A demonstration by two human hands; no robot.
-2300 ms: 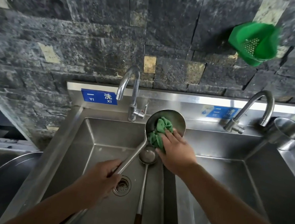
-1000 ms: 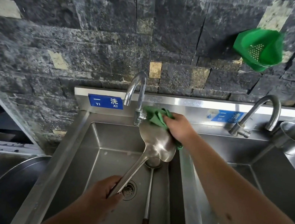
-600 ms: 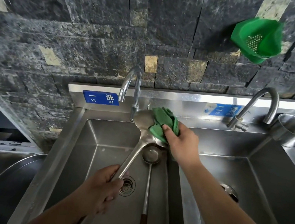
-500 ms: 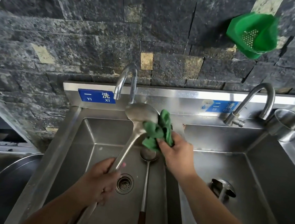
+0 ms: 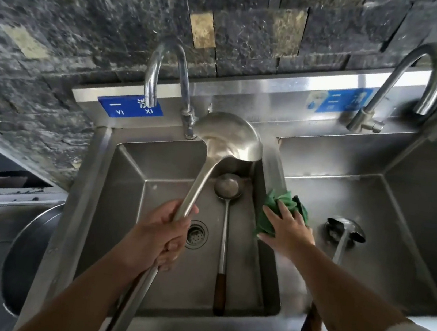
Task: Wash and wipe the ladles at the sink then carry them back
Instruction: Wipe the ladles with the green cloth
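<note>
Ladle (image 5: 226, 138), gripped at its handle by the left hand (image 5: 158, 237) while the flat-fingered right hand (image 5: 286, 231) presses the green cloth (image 5: 286, 205) onto the sink divider (image 5: 274, 162), could strike the faucet (image 5: 165, 73) just beside its bowl.

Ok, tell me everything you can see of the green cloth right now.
The green cloth is a crumpled, soft-looking rag, bunched into folds. It lies on the steel divider between the left and right sink basins, spilling slightly over both edges. The right hand presses down on it with fingers spread; the fingertips and palm cover its near side. It is clear of the big ladle, which the left hand holds up by the handle.
</note>
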